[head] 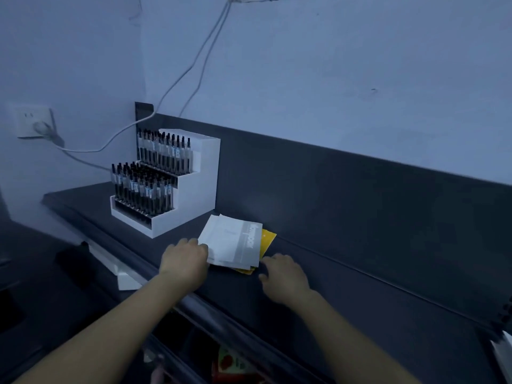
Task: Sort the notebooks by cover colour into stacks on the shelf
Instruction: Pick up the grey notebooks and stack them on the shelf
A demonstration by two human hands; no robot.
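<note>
Dark shelf (360, 273) — carried small pile of notebooks near its front edge. White notebooks (235, 243) uppermost, slightly fanned; yellow notebook (268, 239) beneath, showing at right and lower edge. Left hand (184, 261) — fingers curled onto pile's left edge, touching white covers. Right hand (285, 275) — fingers apart, palm down on shelf just right of pile, gripping nothing. White tiered pen display (166, 184) behind-left.
</note>
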